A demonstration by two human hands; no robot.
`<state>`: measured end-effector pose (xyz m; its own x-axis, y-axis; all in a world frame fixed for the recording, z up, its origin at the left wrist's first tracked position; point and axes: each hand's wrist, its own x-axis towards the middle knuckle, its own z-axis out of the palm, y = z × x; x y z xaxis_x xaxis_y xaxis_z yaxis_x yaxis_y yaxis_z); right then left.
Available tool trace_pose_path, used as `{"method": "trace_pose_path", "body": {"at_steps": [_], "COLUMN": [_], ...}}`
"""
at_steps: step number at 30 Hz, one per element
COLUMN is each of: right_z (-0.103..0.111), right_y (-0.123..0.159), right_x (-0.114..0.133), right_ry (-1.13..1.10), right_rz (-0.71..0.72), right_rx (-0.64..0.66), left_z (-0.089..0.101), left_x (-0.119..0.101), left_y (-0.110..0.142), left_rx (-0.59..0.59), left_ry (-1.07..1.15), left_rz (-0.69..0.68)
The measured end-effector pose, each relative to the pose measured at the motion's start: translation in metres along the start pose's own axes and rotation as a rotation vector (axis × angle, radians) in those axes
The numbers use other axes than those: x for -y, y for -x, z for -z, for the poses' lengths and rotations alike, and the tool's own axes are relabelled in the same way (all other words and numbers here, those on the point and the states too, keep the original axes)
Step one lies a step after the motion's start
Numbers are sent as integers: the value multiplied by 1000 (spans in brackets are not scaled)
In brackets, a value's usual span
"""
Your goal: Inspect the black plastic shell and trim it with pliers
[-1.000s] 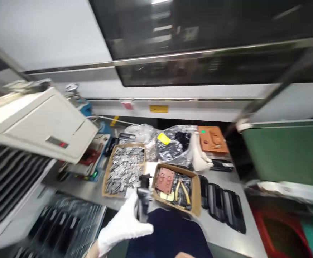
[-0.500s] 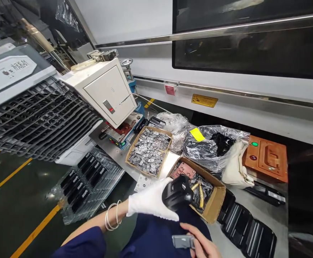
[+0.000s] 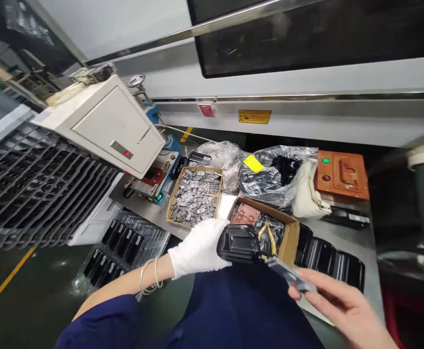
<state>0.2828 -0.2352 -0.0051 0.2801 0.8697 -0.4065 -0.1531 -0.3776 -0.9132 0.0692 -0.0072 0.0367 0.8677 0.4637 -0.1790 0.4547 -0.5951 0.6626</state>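
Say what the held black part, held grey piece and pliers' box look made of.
Black part: probably plastic, fairly glossy, given its highlights. Grey piece: metal or plastic, unclear; smooth, with a pale sheen. Box: cardboard, matte, judging by its plain brown walls.

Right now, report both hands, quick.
Left hand: gloved, closed on a black plastic part.
Right hand: bare, closed on a small gray piece.

No text is readable; print on the yellow label (image 3: 254, 116) is too small.
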Motion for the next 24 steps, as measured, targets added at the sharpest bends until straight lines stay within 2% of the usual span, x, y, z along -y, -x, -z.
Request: {"method": "trace_pose_path", "body": {"at_steps": [3, 8, 16, 20, 22, 24], "right_z": [8, -2, -28, -54, -73, -90], "right_y": [-6, -13, -31, -39, -46, -56], "right_x": [19, 18, 24, 30, 34, 32], "right_ry": [117, 43, 75, 231, 354, 425], "right_rz": [120, 2, -53, -47, 31, 175], "right_rx": [-9, 2, -73, -196, -254, -292], "left_z": [9, 16, 12, 3, -3, -9], "left_x": [-4, 0, 13, 27, 31, 33], "left_y": [-9, -13, -14, -20, -24, -27], "left_rx": [-20, -44, 15, 11, 24, 43], "left_ry": [-70, -177, -434, -552, -614, -671], "left_rz": [-148, -233, -290, -306, -318, -314]}}
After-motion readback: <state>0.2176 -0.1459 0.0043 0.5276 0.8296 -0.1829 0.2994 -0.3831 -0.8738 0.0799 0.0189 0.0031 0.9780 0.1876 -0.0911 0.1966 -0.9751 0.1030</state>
